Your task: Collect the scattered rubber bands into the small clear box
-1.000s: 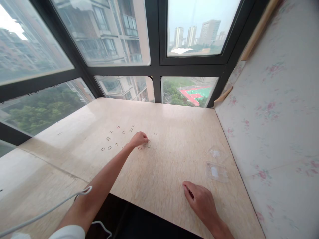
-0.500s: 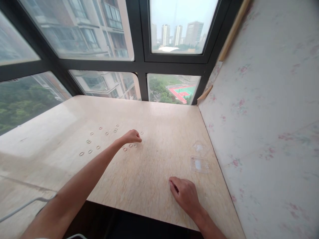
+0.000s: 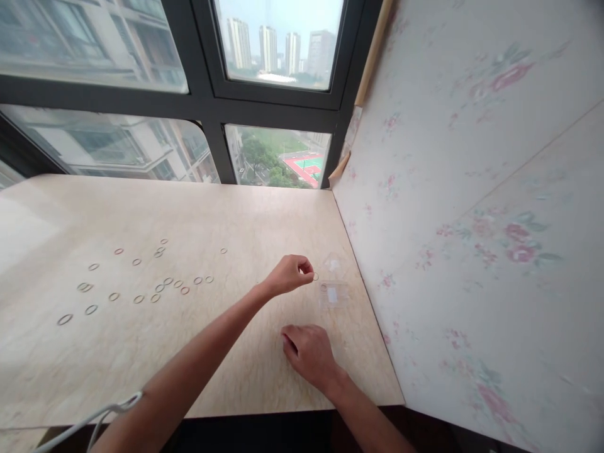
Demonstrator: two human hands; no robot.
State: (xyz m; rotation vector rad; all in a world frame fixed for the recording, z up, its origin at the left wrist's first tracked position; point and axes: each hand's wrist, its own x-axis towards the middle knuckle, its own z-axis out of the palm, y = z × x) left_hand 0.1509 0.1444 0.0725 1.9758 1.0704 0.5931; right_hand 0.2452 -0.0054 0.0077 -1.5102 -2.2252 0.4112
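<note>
My left hand [image 3: 295,275] is closed in a pinch on a thin ring [image 3: 316,277], held at the fingertips just above the left edge of a small clear plastic box [image 3: 343,296]. Inside that box lies a whitish patch, and a faint ring shape shows near its upper left corner. Behind it is another clear plastic piece [image 3: 333,263], perhaps the lid. Nearer to me, my right hand [image 3: 309,355] rests on the tabletop with its fingers curled. What it holds, if anything, is hidden by the fingers.
Several thin rings [image 3: 114,296] lie scattered on the left half of the marble-patterned tabletop [image 3: 226,333]. One ring [image 3: 223,251] sits apart behind the others. A flowered wall [image 3: 453,251] borders the right side, and dark-framed windows [image 3: 202,107] stand at the back.
My left hand has moved right, from beside the scattered rings to the clear box, and a ring now shows in its fingertips. My view has turned right. The right hand stays curled on the table.
</note>
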